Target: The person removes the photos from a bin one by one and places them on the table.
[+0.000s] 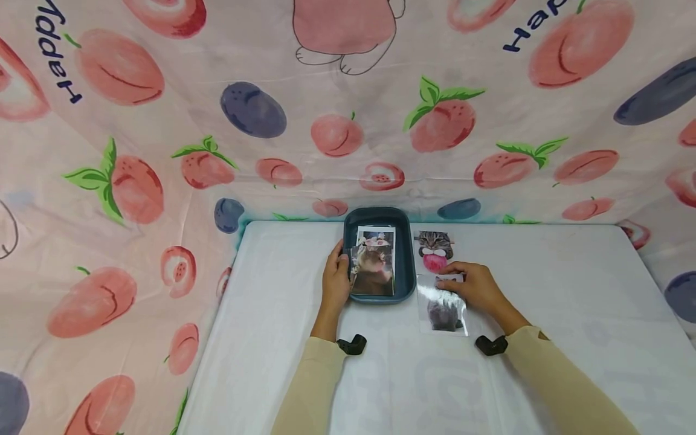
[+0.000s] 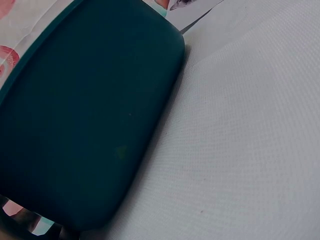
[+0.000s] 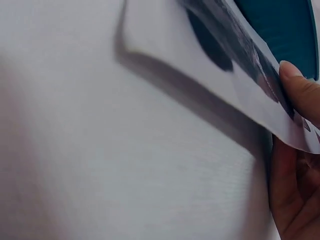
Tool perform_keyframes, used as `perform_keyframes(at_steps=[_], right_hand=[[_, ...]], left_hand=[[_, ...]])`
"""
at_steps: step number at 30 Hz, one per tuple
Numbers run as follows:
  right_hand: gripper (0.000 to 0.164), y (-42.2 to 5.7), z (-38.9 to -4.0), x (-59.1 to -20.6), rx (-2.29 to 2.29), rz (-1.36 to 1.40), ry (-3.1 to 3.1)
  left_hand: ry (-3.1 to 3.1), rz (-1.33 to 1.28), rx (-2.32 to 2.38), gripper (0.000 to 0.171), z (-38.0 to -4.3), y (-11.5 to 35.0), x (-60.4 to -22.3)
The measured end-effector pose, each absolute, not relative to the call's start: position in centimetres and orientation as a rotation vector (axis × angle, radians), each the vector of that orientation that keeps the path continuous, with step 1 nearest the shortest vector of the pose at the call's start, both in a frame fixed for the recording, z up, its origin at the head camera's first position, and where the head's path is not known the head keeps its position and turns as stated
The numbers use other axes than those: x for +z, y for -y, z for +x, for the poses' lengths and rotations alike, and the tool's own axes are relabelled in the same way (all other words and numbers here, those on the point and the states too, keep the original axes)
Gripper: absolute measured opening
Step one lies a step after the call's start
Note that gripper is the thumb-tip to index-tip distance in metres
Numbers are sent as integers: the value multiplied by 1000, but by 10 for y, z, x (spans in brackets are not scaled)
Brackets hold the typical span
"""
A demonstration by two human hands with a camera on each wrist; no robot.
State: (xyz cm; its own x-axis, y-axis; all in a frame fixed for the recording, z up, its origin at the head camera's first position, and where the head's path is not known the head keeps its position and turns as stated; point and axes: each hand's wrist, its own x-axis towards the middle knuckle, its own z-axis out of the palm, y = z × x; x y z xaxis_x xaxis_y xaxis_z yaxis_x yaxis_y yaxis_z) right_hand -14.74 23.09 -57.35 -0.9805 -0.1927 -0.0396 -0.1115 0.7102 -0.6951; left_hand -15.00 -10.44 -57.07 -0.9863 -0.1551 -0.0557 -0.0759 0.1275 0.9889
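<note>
A dark teal tray point(image 1: 405, 260) with several photo prints point(image 1: 374, 266) in it is near the table's back edge. My left hand point(image 1: 334, 287) holds its left side, the thumb over the rim. In the left wrist view the tray's outer face point(image 2: 90, 110) is tilted up from the cloth, and fingers show dimly by a handle opening. Right of the tray, my right hand point(image 1: 475, 289) pinches the top edge of a glossy photo print point(image 1: 446, 314) of a grey furry animal. The right wrist view has the thumb point(image 3: 297, 85) on the print's face and fingers behind it.
A tabby cat picture point(image 1: 435, 244) with a pink patch lies beyond the right hand, beside the tray. White cloth point(image 1: 571, 290) covers the table. A fruit-patterned curtain point(image 1: 331, 181) hangs behind and along the left.
</note>
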Motion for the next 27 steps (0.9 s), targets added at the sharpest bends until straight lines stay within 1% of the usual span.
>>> perform_keyframes(at_steps=[11, 21, 27], right_hand=[[35, -230, -144, -566, -1061, -174, -2819], [39, -241, -147, -561, -1064, -140, -2837], [30, -243, -149, -558, -1041, -173, -2909]], left_hand=[[2321, 239, -2020, 46, -149, 104, -570], [2321, 234, -2005, 46, -150, 105, -570], [2298, 221, -2015, 46, -149, 105, -570]])
